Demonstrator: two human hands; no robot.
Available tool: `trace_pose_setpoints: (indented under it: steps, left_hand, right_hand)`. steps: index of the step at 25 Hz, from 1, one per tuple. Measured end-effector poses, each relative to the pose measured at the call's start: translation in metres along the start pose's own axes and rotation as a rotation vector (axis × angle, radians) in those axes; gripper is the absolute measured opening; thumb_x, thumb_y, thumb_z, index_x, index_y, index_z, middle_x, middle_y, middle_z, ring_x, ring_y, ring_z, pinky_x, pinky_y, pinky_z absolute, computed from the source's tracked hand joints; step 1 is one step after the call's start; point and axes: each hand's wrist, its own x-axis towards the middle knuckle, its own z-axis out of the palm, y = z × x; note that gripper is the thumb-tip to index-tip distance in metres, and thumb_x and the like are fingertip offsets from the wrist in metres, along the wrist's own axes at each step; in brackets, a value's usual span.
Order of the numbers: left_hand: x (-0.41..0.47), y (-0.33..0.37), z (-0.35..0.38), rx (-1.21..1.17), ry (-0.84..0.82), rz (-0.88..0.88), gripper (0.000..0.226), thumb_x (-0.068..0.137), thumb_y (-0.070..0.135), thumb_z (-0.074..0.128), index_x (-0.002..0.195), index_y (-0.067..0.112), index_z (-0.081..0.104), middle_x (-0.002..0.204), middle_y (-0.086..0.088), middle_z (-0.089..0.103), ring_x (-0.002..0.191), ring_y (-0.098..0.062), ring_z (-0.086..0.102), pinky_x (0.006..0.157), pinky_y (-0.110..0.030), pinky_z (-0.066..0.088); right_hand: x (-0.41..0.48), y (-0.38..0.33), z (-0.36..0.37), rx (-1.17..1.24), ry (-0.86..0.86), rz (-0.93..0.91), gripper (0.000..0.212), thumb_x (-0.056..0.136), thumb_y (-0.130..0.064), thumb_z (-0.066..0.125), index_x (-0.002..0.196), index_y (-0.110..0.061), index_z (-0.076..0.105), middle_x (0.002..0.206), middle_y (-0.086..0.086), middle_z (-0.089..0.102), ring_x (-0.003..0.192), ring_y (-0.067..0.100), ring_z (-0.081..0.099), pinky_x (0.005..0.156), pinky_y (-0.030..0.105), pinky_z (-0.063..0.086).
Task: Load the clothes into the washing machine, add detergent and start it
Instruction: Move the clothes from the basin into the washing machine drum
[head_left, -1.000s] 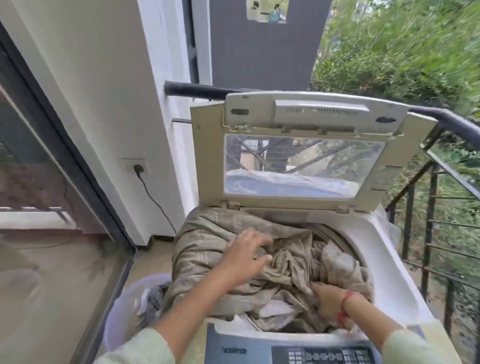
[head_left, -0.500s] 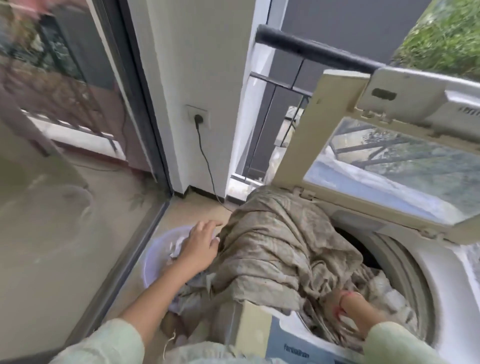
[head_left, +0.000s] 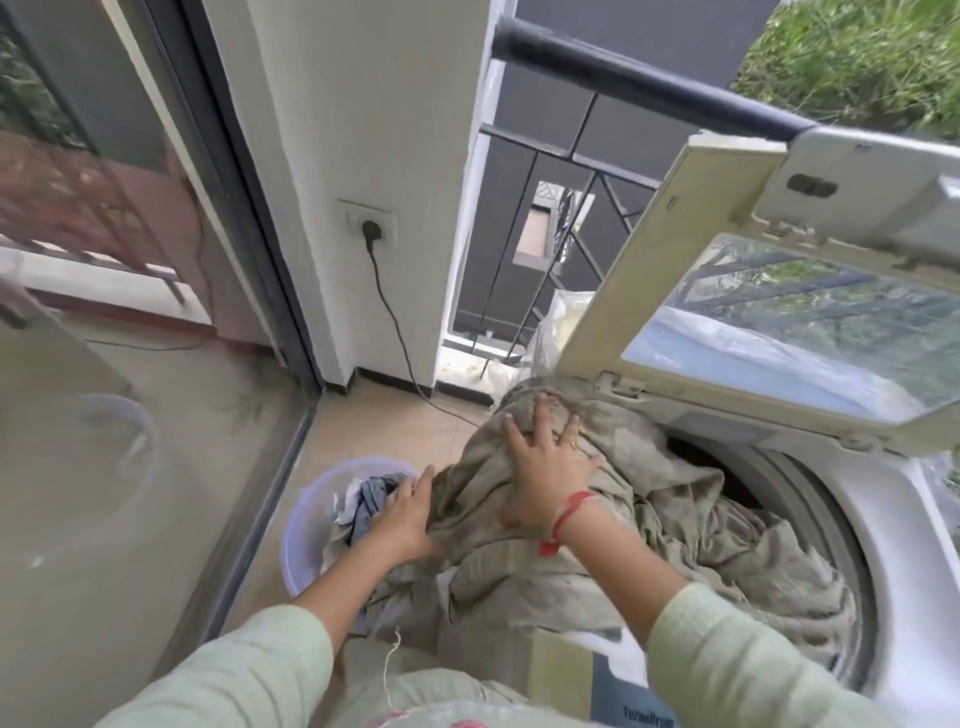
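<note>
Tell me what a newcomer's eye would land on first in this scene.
First, the big beige cloth heaped over the washing machine, spilling from the drum over its left edge, with the right hand pressed flat on top. Next, the raised lid standing open behind it. Then, low on the floor at left, the lilac tub of clothes, where the left hand reaches.
</note>
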Motion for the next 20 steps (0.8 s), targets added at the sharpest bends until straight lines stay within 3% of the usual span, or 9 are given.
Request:
trace_pose_setpoints:
  steps: [2,4,7,10,13,15,17,18,20]
  left_hand:
    - [0.004,0.0,0.009,-0.008,0.002,0.012,0.125,0.067,0.038,0.078,0.147,0.028,-0.018,0.156,-0.005,0.001,0.142,-0.033,0.013,0.107,-0.054,0.031]
    - [0.005,0.005,0.015,-0.063,0.019,0.021,0.13,0.063,0.044,0.079,0.146,0.029,-0.019,0.156,-0.007,-0.001,0.144,-0.031,0.012,0.109,-0.053,0.029]
    - [0.002,0.017,0.027,-0.183,0.109,-0.026,0.126,0.064,0.043,0.078,0.148,0.026,-0.015,0.157,-0.009,0.002,0.144,-0.028,0.012,0.11,-0.052,0.026]
    - [-0.009,0.037,0.035,-0.31,0.308,0.003,0.1,0.081,0.03,0.066,0.149,0.031,-0.008,0.156,-0.01,0.013,0.141,-0.027,0.022,0.111,-0.045,0.028]
    - [-0.033,0.107,0.014,-0.515,0.642,0.214,0.07,0.088,0.012,0.054,0.143,0.043,0.023,0.143,-0.006,0.043,0.126,-0.024,0.047,0.099,-0.028,0.039]
    - [-0.055,0.174,-0.017,-0.552,0.887,0.378,0.067,0.085,0.006,0.051,0.134,0.049,0.036,0.135,0.0,0.053,0.118,-0.022,0.054,0.095,-0.027,0.044]
    - [-0.084,0.241,-0.039,-0.413,1.07,0.595,0.063,0.083,0.004,0.051,0.135,0.038,0.042,0.132,0.004,0.053,0.117,-0.017,0.052,0.098,-0.018,0.039]
    - [-0.095,0.27,-0.039,-0.369,1.096,0.7,0.065,0.081,-0.001,0.054,0.137,0.03,0.043,0.13,0.003,0.053,0.115,-0.015,0.05,0.097,-0.013,0.037]
    - [-0.114,0.319,-0.021,-0.364,0.986,0.825,0.074,0.079,-0.005,0.058,0.141,0.029,0.036,0.135,-0.001,0.049,0.118,-0.017,0.049,0.098,-0.021,0.041]
  right_hand:
    - [-0.003,-0.007,0.009,-0.143,0.152,0.046,0.056,0.087,-0.024,0.056,0.138,-0.024,0.033,0.149,0.009,0.016,0.135,0.049,0.019,0.088,0.058,0.045]
    - [-0.004,0.001,0.012,-0.071,0.275,-0.038,0.031,0.088,-0.015,0.048,0.119,-0.018,0.052,0.128,0.007,0.036,0.121,0.046,0.039,0.079,0.044,0.049]
    - [-0.019,0.03,0.005,0.281,0.416,-0.187,0.026,0.082,-0.008,0.05,0.105,-0.018,0.056,0.106,0.003,0.045,0.09,0.034,0.054,0.07,0.033,0.045]
    - [-0.052,0.087,-0.019,0.757,0.512,-0.197,0.023,0.076,-0.001,0.054,0.083,-0.023,0.051,0.085,-0.004,0.044,0.078,0.019,0.047,0.063,0.012,0.034]
    - [-0.092,0.161,-0.043,1.1,0.686,-0.19,0.018,0.069,-0.011,0.054,0.076,-0.028,0.053,0.079,-0.004,0.054,0.076,0.01,0.049,0.067,0.022,0.038]
    - [-0.12,0.207,-0.053,1.321,0.836,-0.175,0.025,0.074,0.0,0.052,0.073,-0.025,0.052,0.069,-0.012,0.055,0.069,0.005,0.048,0.064,0.023,0.039]
    - [-0.153,0.255,-0.06,1.37,1.052,-0.136,0.039,0.08,0.014,0.046,0.072,-0.023,0.051,0.063,-0.016,0.054,0.062,-0.002,0.046,0.06,0.018,0.039]
    - [-0.166,0.278,-0.059,1.362,1.164,-0.116,0.041,0.081,0.015,0.045,0.072,-0.024,0.05,0.064,-0.015,0.052,0.062,-0.002,0.044,0.059,0.018,0.038]
    - [-0.18,0.317,-0.047,1.333,1.387,-0.007,0.036,0.084,0.005,0.047,0.074,-0.03,0.051,0.075,-0.005,0.05,0.071,0.007,0.045,0.067,0.028,0.039]
